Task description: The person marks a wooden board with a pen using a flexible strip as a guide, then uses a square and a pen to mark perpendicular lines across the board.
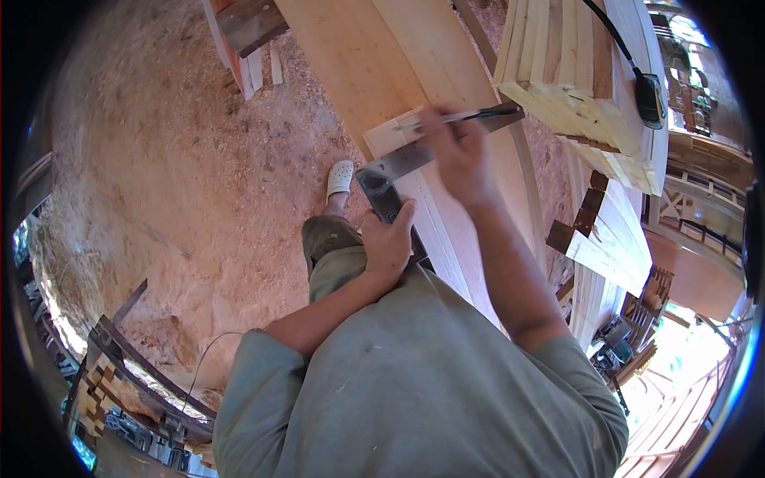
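Observation:
A try square [402, 162] lies across a long wooden board [358, 72], its metal blade running over the width. My left hand [389, 243] is closed around the square's dark stock at the board's left edge. Above the blade, my right hand [460, 159] is closed on a slim pencil [470, 116], whose thin tip points left and whose dark end points right. A pale patch of wood [388, 137] shows along the blade's far side, under the pencil tip. The right fingers are slightly blurred.
Stacked planks [558, 56] stand to the right, with a black corded device [649, 99] hanging on them. More timber [613, 239] lies below. The ground [199, 159] at left is strewn with shavings. A dark beam end [251, 24] sits at the top left.

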`<state>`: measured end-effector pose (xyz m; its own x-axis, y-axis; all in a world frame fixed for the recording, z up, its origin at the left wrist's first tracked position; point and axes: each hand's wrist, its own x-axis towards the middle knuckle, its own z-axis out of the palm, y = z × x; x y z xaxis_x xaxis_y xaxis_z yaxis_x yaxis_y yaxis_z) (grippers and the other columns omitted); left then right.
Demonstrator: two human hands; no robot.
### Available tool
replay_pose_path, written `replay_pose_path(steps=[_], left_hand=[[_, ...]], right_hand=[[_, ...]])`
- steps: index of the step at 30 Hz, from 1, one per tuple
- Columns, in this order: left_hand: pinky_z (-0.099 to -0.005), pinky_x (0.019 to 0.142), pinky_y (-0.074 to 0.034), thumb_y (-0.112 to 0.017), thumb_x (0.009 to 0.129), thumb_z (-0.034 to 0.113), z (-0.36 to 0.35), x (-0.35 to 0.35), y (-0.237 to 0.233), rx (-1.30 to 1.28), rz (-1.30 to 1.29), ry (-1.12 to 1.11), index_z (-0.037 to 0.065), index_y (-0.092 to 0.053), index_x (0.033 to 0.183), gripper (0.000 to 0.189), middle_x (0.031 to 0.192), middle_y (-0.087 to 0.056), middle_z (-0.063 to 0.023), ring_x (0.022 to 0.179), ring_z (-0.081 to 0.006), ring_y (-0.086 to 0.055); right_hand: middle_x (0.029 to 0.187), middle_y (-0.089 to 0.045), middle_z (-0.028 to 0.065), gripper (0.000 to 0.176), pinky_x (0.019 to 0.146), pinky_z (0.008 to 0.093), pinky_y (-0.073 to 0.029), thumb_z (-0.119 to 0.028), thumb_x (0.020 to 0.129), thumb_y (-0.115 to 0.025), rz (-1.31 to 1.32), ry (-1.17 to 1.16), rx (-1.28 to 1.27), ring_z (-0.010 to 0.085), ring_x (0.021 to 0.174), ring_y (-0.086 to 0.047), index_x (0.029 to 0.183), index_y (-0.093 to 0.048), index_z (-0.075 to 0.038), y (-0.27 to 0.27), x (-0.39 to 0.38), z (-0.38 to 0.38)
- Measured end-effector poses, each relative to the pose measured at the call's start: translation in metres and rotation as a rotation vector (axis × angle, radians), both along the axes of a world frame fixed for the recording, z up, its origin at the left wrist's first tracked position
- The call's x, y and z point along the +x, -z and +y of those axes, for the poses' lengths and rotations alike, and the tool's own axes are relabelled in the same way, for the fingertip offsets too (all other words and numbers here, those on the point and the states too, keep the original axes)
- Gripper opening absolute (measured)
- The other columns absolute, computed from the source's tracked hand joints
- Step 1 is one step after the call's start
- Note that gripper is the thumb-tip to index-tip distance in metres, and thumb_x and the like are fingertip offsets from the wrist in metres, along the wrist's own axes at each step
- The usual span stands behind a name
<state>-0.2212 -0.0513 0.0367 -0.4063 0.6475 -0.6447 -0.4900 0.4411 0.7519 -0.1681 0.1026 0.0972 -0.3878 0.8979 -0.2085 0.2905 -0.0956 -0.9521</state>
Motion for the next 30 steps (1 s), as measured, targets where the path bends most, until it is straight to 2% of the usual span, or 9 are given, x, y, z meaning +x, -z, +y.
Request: replay_pose_path(steps=[1,7,12,15,17,30], left_hand=[[-0.0319,0.053,-0.051,-0.077,0.087,0.024,0.001,0.000,0.002,-0.016,0.043,-0.006,-0.001,-0.070,0.094,0.027,0.074,-0.069,-0.0071,0.061,-0.0142,-0.065],[-0.0319,0.054,-0.052,-0.077,0.088,0.021,0.015,-0.015,0.008,0.026,0.027,-0.036,0.000,-0.074,0.091,0.022,0.074,-0.070,-0.0057,0.063,-0.0140,-0.066],[-0.0302,0.057,-0.052,-0.076,0.088,0.020,0.020,-0.024,-0.004,0.041,0.007,-0.020,-0.001,-0.074,0.092,0.022,0.073,-0.070,-0.0044,0.064,-0.0126,-0.066],[-0.0268,0.055,-0.051,-0.077,0.087,0.017,0.022,-0.027,-0.008,0.022,-0.091,0.001,0.001,-0.070,0.092,0.018,0.081,-0.067,-0.0032,0.065,-0.0097,-0.062],[-0.0271,0.057,-0.051,-0.078,0.085,0.017,0.023,-0.028,-0.009,0.008,-0.004,0.008,0.001,-0.070,0.090,0.018,0.081,-0.067,-0.0029,0.066,-0.0099,-0.062],[-0.0271,0.066,-0.052,-0.077,0.084,0.011,0.022,-0.026,0.004,0.034,0.053,0.034,0.000,-0.073,0.092,0.014,0.083,-0.071,-0.0032,0.072,-0.0100,-0.065]], right_hand=[[0.086,-0.066,0.0039,0.024,0.071,0.0271,-0.049,-0.024,0.103,-0.062,0.040,0.117,-0.011,0.0096,0.080,-0.060,0.106,-0.066,0.000,-0.001,0.009,0.008],[0.087,-0.066,0.0030,0.024,0.075,0.0248,-0.047,-0.021,0.105,-0.058,0.014,0.147,0.032,0.0088,0.081,-0.058,0.105,-0.066,0.001,-0.023,0.022,0.020],[0.087,-0.066,0.0025,0.023,0.076,0.0245,-0.047,-0.020,0.105,-0.058,0.013,0.091,0.026,0.0086,0.082,-0.058,0.104,-0.066,0.001,-0.019,0.016,0.016],[0.087,-0.066,0.0024,0.023,0.076,0.0247,-0.048,-0.020,0.105,-0.058,0.008,0.079,0.024,0.0087,0.083,-0.058,0.104,-0.066,0.001,-0.018,0.014,0.017],[0.086,-0.066,0.0023,0.023,0.076,0.0248,-0.048,-0.020,0.105,-0.058,0.010,0.077,0.027,0.0089,0.083,-0.059,0.104,-0.066,0.001,-0.018,0.013,0.018],[0.089,-0.066,0.0044,0.026,0.076,0.0256,-0.047,-0.023,0.106,-0.058,0.059,0.133,0.025,0.0104,0.083,-0.059,0.107,-0.065,0.003,-0.018,0.012,0.023]])
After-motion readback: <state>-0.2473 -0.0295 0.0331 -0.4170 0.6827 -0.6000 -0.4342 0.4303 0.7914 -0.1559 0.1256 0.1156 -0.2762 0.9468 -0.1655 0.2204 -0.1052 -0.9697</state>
